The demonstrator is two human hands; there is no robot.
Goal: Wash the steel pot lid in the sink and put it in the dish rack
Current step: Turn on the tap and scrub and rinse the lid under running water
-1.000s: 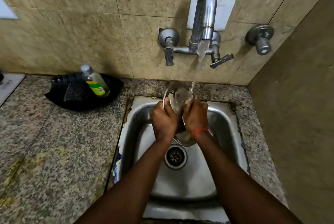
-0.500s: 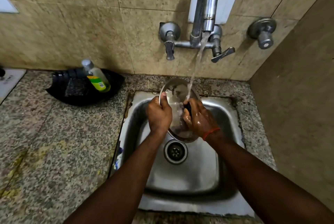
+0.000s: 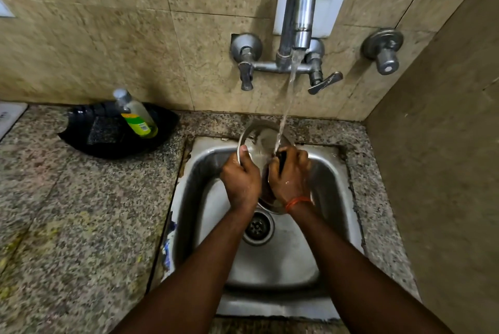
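The round steel pot lid (image 3: 261, 142) is held on edge over the steel sink (image 3: 328, 190), tilted toward me. My left hand (image 3: 240, 181) grips its left rim, thumb on the edge. My right hand (image 3: 290, 175) is closed over the lid's black knob, with an orange thread on the wrist. Water from the tap (image 3: 298, 9) streams onto the lid's upper face just above my right hand. The lid's lower half is hidden behind both hands. No dish rack is in view.
A black tray (image 3: 89, 134) with a dish-soap bottle (image 3: 136, 117) lies on the granite counter (image 3: 81, 212) at the back left. Two tap valves (image 3: 245, 63) and a separate wall valve (image 3: 384, 53) stick out above the sink. A tiled side wall stands close on the right.
My right hand has shifted on the lid, closing more tightly over the knob. The lid stays under the running water, and my left hand keeps its hold on the rim.
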